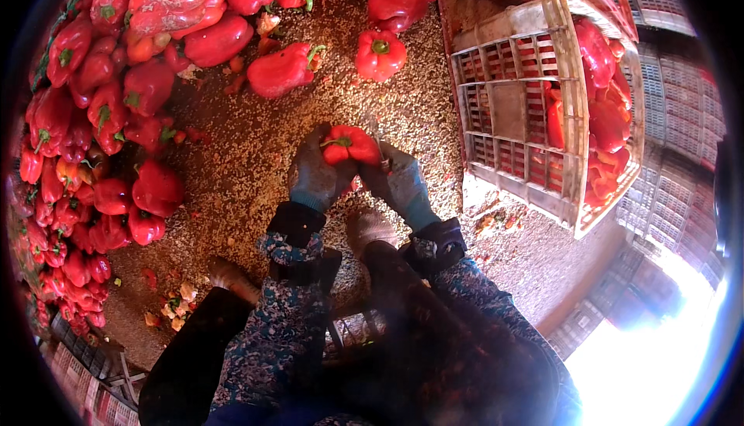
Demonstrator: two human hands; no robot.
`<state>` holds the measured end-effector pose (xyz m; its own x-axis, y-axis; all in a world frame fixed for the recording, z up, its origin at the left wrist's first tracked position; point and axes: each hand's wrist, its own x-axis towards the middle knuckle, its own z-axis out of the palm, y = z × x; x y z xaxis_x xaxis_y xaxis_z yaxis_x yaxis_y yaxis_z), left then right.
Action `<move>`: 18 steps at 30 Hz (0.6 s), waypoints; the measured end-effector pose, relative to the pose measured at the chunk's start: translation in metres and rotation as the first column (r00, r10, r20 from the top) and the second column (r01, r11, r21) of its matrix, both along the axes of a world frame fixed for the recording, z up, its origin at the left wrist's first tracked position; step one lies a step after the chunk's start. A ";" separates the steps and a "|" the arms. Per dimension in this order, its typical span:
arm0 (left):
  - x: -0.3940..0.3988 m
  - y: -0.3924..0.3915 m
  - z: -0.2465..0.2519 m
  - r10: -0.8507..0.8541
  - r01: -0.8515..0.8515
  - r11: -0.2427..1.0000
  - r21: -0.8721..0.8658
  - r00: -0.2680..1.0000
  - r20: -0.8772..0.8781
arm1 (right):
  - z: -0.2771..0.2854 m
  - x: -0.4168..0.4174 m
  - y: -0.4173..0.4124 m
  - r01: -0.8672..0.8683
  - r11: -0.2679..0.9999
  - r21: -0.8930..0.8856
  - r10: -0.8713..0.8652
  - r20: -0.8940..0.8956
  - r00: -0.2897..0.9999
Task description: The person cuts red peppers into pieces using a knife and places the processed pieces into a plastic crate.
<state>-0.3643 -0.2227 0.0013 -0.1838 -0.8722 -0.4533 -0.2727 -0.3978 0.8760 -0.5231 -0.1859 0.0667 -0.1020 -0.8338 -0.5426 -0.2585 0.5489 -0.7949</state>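
A red bell pepper (pixel 352 144) with its green stem showing is held between my two gloved hands, above the seed-strewn floor. My left hand (pixel 319 167) grips its left side. My right hand (pixel 401 182) is at the pepper's right side, with a thin, blade-like thing (pixel 382 161) by its fingers; how far it reaches into the pepper is hidden. Both gloves are blue-grey and dark with dirt at the fingers. Beyond the hands, a loose red pepper (pixel 381 55) and another lying on its side (pixel 281 70) rest on the floor.
A large heap of red peppers (pixel 148 86) spreads along the left and far side. At the right, a slatted plastic crate (pixel 508 109) holds red peppers (pixel 607 118). Stacked crates (pixel 686 112) stand behind it. Pepper scraps (pixel 177 307) lie near my left foot.
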 end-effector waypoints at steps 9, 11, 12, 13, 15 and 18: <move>0.015 0.004 0.001 0.010 -0.021 0.998 -0.067 0.985 -0.169 | -0.018 -0.020 -0.007 0.028 0.999 0.039 -0.036 0.223 0.974; 0.015 0.004 0.002 0.010 -0.022 0.998 -0.055 0.976 -0.215 | -0.019 -0.027 -0.010 -0.017 0.997 0.075 -0.002 0.249 0.969; 0.016 0.003 0.002 -0.007 -0.008 0.998 -0.068 0.977 -0.215 | -0.016 -0.029 -0.011 -0.029 0.998 0.049 0.016 0.254 0.967; 0.016 0.002 0.001 -0.023 0.006 0.997 -0.081 0.976 -0.215 | -0.023 -0.034 -0.010 -0.038 0.999 0.022 0.031 0.264 0.964; 0.020 0.000 0.006 -0.058 0.047 0.996 -0.069 0.984 -0.169 | -0.040 -0.041 -0.010 -0.059 0.998 -0.033 0.066 0.288 0.955; 0.024 0.000 0.002 -0.073 0.060 0.995 -0.081 0.982 -0.175 | -0.041 -0.044 -0.012 -0.095 0.995 -0.034 0.101 0.267 0.959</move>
